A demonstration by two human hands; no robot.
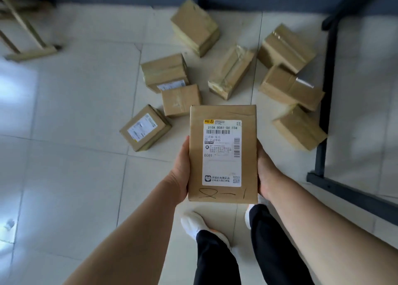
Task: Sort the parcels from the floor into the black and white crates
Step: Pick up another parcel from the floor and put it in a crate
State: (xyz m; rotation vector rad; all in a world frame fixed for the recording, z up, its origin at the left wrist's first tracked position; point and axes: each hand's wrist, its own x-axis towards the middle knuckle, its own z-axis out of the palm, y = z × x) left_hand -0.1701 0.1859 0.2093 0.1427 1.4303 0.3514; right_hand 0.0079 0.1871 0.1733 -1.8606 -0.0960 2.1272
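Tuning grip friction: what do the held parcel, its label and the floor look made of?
The held parcel: brown matte cardboard, creased, pen marks on it. The label: white printed paper, probably adhesive-backed. The floor: pale glossy tile, likely ceramic, given grout lines and glare.

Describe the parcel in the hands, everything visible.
The held parcel is a rectangular brown cardboard box, held above the tiled floor with its broad face toward the camera. A white shipping label with barcodes covers much of that face; black handwriting sits below it. The left hand grips its left edge, the right hand its right edge.
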